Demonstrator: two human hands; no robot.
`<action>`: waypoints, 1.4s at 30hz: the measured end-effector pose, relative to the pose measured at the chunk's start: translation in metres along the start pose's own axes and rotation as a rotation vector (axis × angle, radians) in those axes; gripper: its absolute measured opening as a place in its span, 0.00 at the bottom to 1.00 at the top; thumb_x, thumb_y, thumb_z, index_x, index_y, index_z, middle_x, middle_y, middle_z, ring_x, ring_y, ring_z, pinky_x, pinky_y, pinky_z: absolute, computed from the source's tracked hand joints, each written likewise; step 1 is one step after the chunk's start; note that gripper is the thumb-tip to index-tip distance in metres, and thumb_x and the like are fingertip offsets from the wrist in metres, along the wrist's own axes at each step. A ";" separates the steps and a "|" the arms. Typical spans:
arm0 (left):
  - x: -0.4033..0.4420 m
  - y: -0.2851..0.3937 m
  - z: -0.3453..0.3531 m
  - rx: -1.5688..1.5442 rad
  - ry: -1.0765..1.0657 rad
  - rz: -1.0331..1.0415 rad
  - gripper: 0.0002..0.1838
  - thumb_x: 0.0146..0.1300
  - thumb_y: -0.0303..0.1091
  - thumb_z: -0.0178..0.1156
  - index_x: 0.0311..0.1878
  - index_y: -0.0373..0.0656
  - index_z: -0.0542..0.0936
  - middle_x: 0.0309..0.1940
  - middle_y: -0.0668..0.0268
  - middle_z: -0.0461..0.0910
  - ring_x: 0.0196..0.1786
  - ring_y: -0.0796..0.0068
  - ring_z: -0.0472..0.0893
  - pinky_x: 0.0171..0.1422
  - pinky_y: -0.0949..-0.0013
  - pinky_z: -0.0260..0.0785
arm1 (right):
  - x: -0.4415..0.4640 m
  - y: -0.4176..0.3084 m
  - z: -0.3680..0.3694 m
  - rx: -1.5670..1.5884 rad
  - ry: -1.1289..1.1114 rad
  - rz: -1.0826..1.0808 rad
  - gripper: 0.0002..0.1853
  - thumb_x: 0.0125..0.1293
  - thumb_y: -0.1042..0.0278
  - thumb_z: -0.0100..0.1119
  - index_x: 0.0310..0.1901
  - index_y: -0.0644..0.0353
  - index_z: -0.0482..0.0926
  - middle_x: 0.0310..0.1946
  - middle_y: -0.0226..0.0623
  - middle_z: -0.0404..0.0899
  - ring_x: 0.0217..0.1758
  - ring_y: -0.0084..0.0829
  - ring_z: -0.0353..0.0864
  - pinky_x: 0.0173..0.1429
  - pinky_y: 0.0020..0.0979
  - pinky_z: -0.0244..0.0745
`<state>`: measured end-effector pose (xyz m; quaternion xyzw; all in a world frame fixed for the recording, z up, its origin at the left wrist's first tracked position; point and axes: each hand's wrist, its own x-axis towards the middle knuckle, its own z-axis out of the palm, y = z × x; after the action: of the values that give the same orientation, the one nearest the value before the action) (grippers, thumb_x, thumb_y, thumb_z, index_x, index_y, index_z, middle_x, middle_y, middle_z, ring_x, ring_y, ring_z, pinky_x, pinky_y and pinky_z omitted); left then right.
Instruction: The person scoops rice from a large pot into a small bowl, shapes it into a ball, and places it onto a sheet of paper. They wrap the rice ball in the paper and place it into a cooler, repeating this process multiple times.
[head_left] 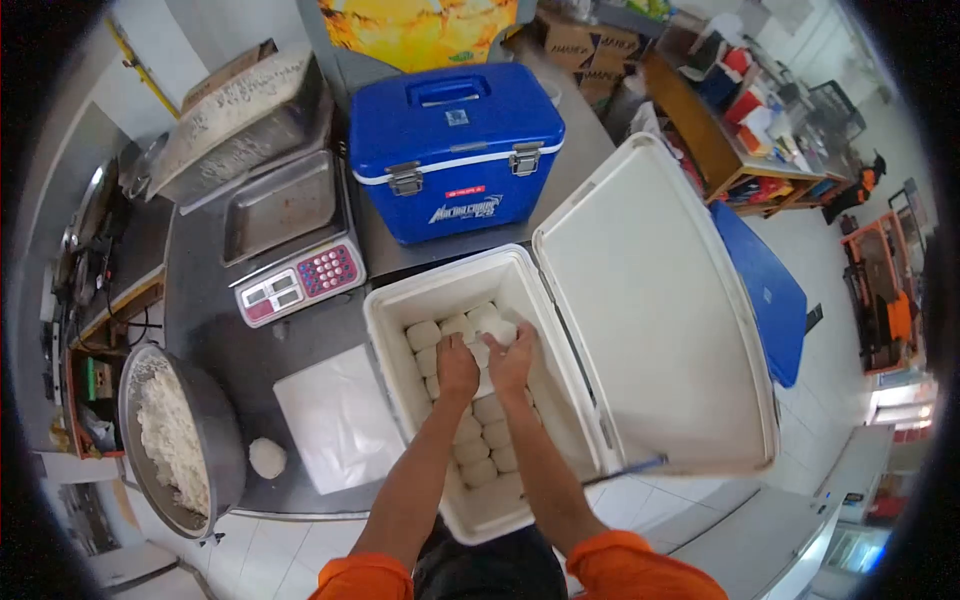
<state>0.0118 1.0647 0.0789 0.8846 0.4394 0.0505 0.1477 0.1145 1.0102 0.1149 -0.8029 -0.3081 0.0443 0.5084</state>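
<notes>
Both hands reach down into an open white cooler box (pixel 420 500) lined with several rounded white rice portions (pixel 478 472), packed side by side. My right hand (pixel 512 362) is closed around one white rice portion (pixel 497 331) near the box's far side, thumb toward the middle. Close beside it, my left hand (pixel 458 370) has its fingers curled down over the portions; what its fingertips hold is hidden. The box's lid (pixel 650 310) hangs open to the right.
Left of the box lie a stack of clear plastic sheets (pixel 340 415), a rice ball (pixel 267 458) and a large metal bowl (pixel 225 440) of cooked rice. A digital scale (pixel 300 285) with a metal tray (pixel 282 208) stands behind, near a shut blue cooler (pixel 455 150).
</notes>
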 end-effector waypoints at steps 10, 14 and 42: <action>0.056 0.015 0.035 -0.055 0.109 -0.244 0.21 0.61 0.33 0.61 0.54 0.31 0.74 0.51 0.44 0.74 0.59 0.47 0.72 0.64 0.47 0.65 | 0.026 0.007 0.032 0.003 -0.104 0.126 0.35 0.62 0.60 0.71 0.61 0.76 0.66 0.52 0.63 0.75 0.56 0.56 0.76 0.61 0.43 0.70; 0.051 0.014 0.026 0.024 0.155 -0.176 0.19 0.62 0.35 0.59 0.52 0.34 0.75 0.49 0.48 0.75 0.57 0.48 0.73 0.61 0.48 0.66 | 0.029 0.005 0.041 0.060 -0.117 0.197 0.33 0.64 0.61 0.70 0.61 0.75 0.66 0.52 0.62 0.75 0.56 0.54 0.77 0.61 0.42 0.70; -0.011 0.065 0.015 -0.268 0.213 -0.345 0.24 0.68 0.29 0.55 0.65 0.31 0.66 0.66 0.41 0.63 0.72 0.37 0.60 0.70 0.40 0.59 | 0.081 0.012 0.062 -0.174 -0.857 0.235 0.24 0.62 0.51 0.69 0.44 0.69 0.84 0.43 0.54 0.85 0.43 0.50 0.83 0.53 0.38 0.76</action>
<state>0.0576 1.0155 0.0854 0.7585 0.5866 0.1756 0.2230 0.1613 1.0992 0.0945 -0.7813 -0.4002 0.4041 0.2571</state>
